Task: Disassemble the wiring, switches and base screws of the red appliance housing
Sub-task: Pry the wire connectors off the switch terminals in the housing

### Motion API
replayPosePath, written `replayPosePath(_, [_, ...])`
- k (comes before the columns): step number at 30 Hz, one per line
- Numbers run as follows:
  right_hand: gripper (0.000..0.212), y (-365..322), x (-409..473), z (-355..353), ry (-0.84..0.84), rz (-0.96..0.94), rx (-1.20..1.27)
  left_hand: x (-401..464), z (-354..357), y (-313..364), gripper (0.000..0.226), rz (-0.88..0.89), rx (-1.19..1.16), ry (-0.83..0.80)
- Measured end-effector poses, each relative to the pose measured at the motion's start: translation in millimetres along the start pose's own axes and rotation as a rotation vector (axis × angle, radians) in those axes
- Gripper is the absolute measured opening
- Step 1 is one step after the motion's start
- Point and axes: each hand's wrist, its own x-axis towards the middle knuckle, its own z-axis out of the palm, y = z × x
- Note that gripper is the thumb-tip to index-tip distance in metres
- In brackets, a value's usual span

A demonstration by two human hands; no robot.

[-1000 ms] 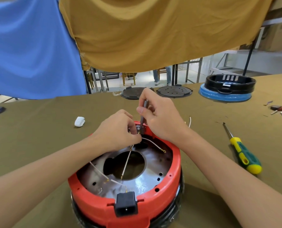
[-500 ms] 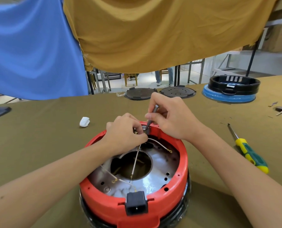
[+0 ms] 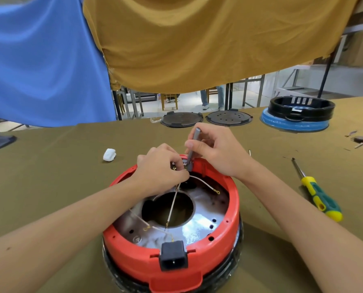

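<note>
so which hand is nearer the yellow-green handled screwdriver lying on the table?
Right. The right hand grips a small grey tool at the red housing's far rim, on the yellow-green handled screwdriver's side; the left hand is farther across.

Two bare forearms with no sleeves in view, left hand (image 3: 161,168) and right hand (image 3: 216,151) without gloves, rings, watch or bands, short plain fingernails, small dark mole on left forearm
</note>
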Motion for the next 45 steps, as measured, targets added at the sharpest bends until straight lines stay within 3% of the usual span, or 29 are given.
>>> replayPosePath(11, [0.016,6.8,1.3,3.3,0.078,0.116,0.106,-1.1,-0.6,0.6,0.023,0.005,-0.006,-0.002])
replayPosePath(23, [0.018,-2.7,-2.5,1.5,0.040,-0.113,-0.207,-0.3,0.3,-0.4,0.024,0.016,-0.004,0.015])
replayPosePath(33, [0.016,3.2,0.1,4.1,0.088,0.082,0.083,0.5,1.0,-1.2,0.021,0.009,-0.018,0.009])
replayPosePath(45, [0.016,4.6,-2.2,4.3,0.115,0.034,0.032,0.6,0.5,0.0,0.019,0.001,-0.003,0.004])
